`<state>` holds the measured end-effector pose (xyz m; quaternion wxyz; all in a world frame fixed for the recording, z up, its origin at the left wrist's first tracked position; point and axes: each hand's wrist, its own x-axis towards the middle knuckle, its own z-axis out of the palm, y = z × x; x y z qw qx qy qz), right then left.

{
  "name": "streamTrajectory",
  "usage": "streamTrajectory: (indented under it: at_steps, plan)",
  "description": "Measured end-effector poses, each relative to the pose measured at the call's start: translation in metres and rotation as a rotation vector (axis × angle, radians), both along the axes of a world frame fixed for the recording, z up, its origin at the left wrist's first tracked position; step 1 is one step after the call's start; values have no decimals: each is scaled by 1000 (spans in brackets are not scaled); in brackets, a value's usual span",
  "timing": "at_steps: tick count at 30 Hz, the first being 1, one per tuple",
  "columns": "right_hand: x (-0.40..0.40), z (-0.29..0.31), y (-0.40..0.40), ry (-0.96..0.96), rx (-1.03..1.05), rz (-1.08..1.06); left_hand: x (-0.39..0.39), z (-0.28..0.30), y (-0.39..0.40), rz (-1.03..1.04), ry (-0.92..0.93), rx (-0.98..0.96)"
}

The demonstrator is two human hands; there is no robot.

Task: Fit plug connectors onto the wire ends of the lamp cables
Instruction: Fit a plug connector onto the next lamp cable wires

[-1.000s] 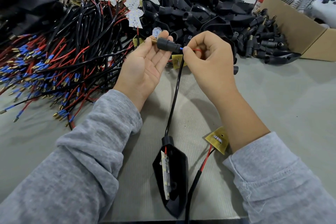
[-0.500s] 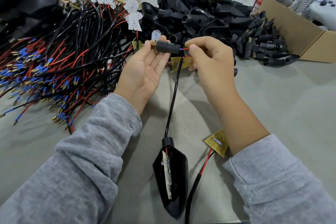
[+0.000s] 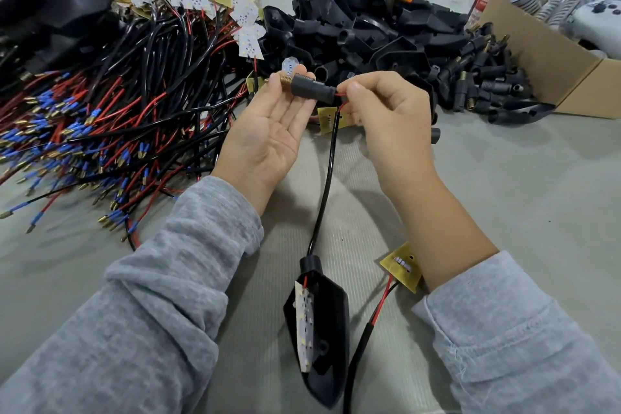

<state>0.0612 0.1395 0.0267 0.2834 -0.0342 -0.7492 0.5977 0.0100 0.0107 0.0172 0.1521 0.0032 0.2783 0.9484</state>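
In the head view, a black plug (image 3: 311, 90) is held above the table (image 3: 504, 195), pinched at its brass-threaded end between the thumb and fingertips of the left hand (image 3: 268, 131), palm turned up. At the plug's other end, a red wire (image 3: 341, 96) is pinched by the curled fingers of the right hand (image 3: 386, 118). From the plug, a black cable (image 3: 327, 178) hangs down to a black lamp housing (image 3: 322, 329) lying on the table below.

Matt black, seemingly plastic plug connector (image 3: 312, 90)

Both hands (image 3: 268, 131) raised, fingertips pinching
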Motion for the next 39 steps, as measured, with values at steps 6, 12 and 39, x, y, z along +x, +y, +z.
streamTrajectory:
  at_steps: [6,12,39]
  plan:
    - [-1,4,2,-106,-423,219,1,1,0,9,-4,31]
    - [-1,5,7,-298,-532,365,0,0,0,2,23,23]
    - [-2,4,4,-76,-652,177,7,1,3,-138,25,-166]
